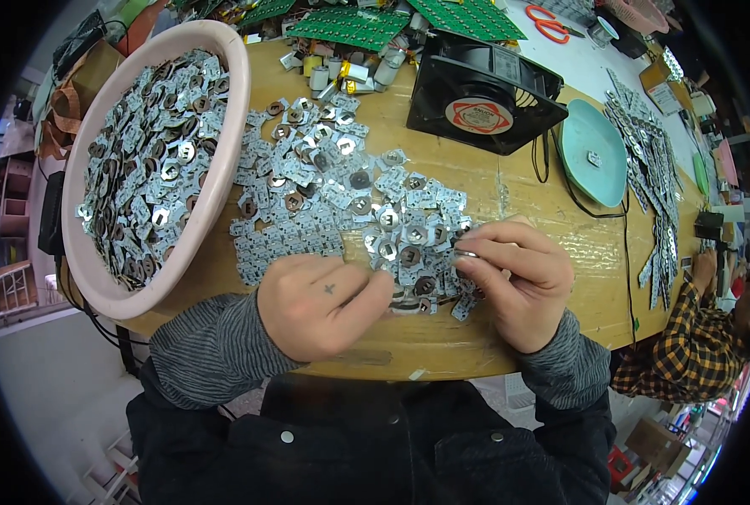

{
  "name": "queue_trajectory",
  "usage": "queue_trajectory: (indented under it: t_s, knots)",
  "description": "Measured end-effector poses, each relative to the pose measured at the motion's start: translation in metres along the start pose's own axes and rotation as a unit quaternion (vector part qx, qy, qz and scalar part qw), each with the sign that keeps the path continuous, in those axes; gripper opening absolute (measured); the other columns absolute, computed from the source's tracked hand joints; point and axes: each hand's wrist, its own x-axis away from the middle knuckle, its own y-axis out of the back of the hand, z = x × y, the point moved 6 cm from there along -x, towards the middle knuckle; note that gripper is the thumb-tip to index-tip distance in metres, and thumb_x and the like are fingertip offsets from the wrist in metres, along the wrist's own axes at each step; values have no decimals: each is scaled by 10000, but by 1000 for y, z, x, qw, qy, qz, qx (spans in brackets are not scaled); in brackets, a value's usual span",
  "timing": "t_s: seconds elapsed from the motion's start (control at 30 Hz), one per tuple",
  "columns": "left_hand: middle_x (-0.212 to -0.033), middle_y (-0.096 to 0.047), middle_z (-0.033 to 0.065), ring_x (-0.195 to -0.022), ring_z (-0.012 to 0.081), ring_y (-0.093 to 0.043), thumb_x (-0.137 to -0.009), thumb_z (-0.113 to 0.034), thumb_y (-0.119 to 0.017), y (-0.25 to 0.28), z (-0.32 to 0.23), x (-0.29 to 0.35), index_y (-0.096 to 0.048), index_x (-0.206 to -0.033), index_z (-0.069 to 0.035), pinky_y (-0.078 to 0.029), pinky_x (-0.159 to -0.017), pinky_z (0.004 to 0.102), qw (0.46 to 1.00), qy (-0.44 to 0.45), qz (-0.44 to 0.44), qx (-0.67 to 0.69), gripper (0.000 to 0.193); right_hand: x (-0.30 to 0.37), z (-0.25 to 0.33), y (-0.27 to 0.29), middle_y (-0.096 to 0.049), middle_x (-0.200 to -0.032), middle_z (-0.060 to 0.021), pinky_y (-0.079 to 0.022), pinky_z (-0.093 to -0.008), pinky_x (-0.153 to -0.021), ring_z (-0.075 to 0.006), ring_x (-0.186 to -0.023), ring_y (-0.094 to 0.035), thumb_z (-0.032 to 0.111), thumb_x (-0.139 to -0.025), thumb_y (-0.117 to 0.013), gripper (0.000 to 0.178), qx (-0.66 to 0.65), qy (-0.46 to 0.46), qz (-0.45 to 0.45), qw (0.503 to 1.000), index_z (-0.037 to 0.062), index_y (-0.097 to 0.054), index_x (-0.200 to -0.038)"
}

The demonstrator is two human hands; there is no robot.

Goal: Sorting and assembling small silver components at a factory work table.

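Observation:
Small white circuit boards (307,156), many carrying round metal discs, lie in a loose heap across the table in front of me. At the heap's near right side my right hand (522,282) pinches a small round silver disc (466,253), seen nearly edge-on, between thumb and fingers. My left hand (324,305) rests low at the heap's near edge, back of the hand up, with its fingers curled inward. Whatever those fingers hold, if anything, is hidden. A panel of unseparated boards (286,244) lies flat just beyond my left hand.
A large pink basin (236,109) full of similar boards stands at the left. Beyond the heap are a black fan (484,93), green circuit panels (349,28) and capacitor-like cylinders. At the right lie a teal tray (594,172), board strips (657,202) and red-handled scissors (552,25). Someone in a checked sleeve (686,353) sits nearby.

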Motion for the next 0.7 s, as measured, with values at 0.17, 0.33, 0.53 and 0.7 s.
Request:
queue_trajectory:
  t_s: [0.17, 0.33, 0.53, 0.7]
  knots:
    - [-674, -482, 21, -542, 138, -544, -747, -179, -745, 1, 0, 0, -653, -956, 23, -465, -456, 276, 1000, -4, 4, 14, 305, -1, 13, -11, -746, -941, -148, -510, -320, -660, -217, -760, -669, -18, -761, -825, 164, -144, 80, 120, 979, -39, -768, -913]
    - [-659, -456, 16, -530, 135, -530, -738, -156, -733, -1, -2, 1, -656, -940, 24, -450, -442, 273, 1000, -9, 9, 14, 281, 3, 13, -19, -748, -923, -146, -513, -330, -657, -230, -744, -670, 3, -729, -859, 224, -153, 76, 141, 975, -29, -774, -934]
    - [-646, -445, 9, -511, 125, -519, -693, -112, -706, 1, -5, 2, -659, -907, 22, -426, -413, 265, 999, -18, -24, 16, 256, 4, 13, -19, -756, -925, -133, -521, -321, -643, -223, -743, -683, 25, -707, -879, 262, -138, 67, 139, 978, -17, -778, -945]
    - [-646, -441, 8, -510, 113, -516, -700, -96, -692, -3, -6, 4, -655, -904, 20, -431, -413, 257, 999, -43, 11, 12, 238, 6, 21, -23, -755, -911, -128, -559, -331, -616, -250, -729, -702, 64, -718, -882, 265, -57, 161, 151, 974, -3, -769, -948]
